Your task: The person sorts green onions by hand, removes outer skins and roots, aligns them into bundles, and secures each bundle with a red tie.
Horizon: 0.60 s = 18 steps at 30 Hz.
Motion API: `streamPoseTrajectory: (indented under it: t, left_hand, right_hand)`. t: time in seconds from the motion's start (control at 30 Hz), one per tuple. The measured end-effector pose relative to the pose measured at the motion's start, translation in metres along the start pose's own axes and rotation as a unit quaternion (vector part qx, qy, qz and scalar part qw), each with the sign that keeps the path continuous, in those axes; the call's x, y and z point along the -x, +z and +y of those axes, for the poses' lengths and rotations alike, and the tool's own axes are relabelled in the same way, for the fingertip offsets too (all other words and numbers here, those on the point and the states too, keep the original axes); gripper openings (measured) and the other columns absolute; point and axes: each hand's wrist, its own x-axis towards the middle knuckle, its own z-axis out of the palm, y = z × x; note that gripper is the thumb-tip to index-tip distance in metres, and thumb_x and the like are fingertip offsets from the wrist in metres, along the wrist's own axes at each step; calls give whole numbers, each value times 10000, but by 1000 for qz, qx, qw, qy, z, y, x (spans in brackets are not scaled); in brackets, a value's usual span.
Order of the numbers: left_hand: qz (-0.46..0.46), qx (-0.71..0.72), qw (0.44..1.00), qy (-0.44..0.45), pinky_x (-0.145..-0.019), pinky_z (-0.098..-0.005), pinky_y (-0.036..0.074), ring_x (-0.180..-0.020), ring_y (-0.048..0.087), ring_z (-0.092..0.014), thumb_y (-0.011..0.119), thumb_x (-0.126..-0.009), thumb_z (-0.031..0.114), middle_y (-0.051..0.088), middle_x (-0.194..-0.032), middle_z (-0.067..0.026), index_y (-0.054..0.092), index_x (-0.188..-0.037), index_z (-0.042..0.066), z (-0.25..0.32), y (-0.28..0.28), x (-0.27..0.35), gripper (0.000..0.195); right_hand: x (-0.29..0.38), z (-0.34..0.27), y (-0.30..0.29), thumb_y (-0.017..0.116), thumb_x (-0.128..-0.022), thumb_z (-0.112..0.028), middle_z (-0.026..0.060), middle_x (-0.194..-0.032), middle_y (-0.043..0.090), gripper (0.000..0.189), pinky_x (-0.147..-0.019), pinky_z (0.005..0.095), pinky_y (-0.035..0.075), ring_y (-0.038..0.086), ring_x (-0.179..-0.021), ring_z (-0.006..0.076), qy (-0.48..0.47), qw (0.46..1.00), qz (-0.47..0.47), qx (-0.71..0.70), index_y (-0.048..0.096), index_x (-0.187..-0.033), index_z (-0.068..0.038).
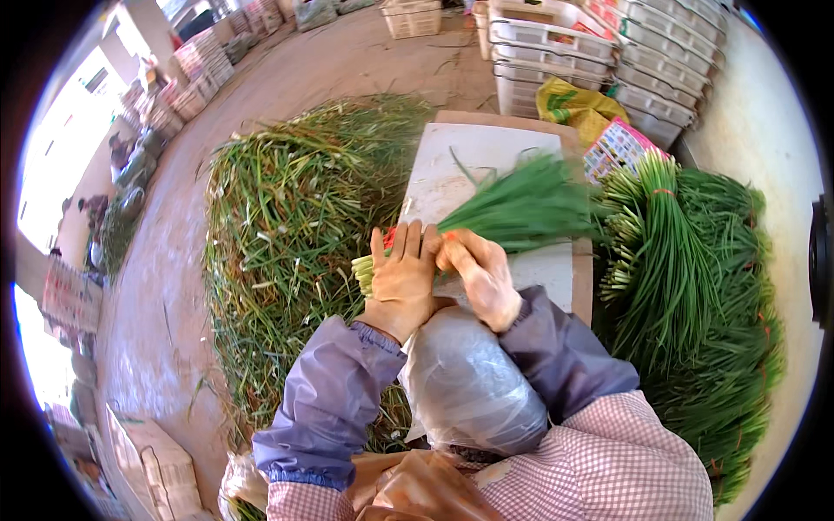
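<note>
A bunch of long green leafy stalks, like garlic chives (528, 202), lies over the white board (482, 140), its pale cut ends to the left. My left hand (405, 260), in a tan glove, lies flat over the stem end with its fingers spread; something red shows beside them. My right hand (479, 270), also gloved, is curled at the stems just right of it, its fingertips pinching an orange-red band or tie. A plastic-wrapped bundle (475, 384) sits below my hands. To the right, a tied bunch (674, 241) rests on a pile of more bunches.
A large heap of loose leaf trimmings (287, 215) stands left of the board. Stacked white plastic crates (554, 49) and a yellow bag (573, 107) are behind it, beside the right wall (762, 130). People (98, 211) sit far left among sacks.
</note>
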Motion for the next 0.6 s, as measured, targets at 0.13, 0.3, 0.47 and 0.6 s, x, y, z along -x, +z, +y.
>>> streamPoseTrajectory:
  t: [0.13, 0.3, 0.47, 0.6]
  left_hand:
    - [36, -9, 999, -31, -1058, -593, 211, -1196, 454, -288, 631, -768, 374, 468, -1238, -112, 346, -1382, 80, 1, 49, -8, 738]
    - [-83, -23, 992, -97, -984, -601, 306, -1040, 566, -313, 772, -648, 443, 588, -1094, -156, 316, -1348, 15, 7, 40, -18, 939]
    - [-108, -53, 991, -58, -1018, -599, 284, -1088, 550, -311, 787, -595, 523, 563, -1160, -160, 308, -1374, 14, 17, 38, -22, 1047]
    - [-28, -57, 998, 25, -1050, -586, 247, -1098, 534, -280, 778, -608, 453, 542, -1175, -118, 346, -1367, 36, 7, 48, -12, 967]
  right_hand:
    - [-20, 32, 22, 488, -967, -226, 41, -697, 524, 323, -548, 231, 393, 464, -600, 111, 56, 959, 51, -272, 522, -700, -47]
    - [29, 49, -24, 456, -967, -227, 5, -660, 483, 322, -527, 248, 348, 423, -580, 96, 192, 946, -25, -258, 504, -695, -62]
    - [73, 97, -45, 512, -940, -223, 6, -728, 560, 257, -608, 243, 405, 486, -672, 83, 177, 975, -30, -128, 595, -818, -13]
    - [73, 83, -63, 532, -948, -241, 15, -873, 609, 262, -726, 271, 450, 524, -813, 100, 192, 966, -90, -150, 632, -922, 0]
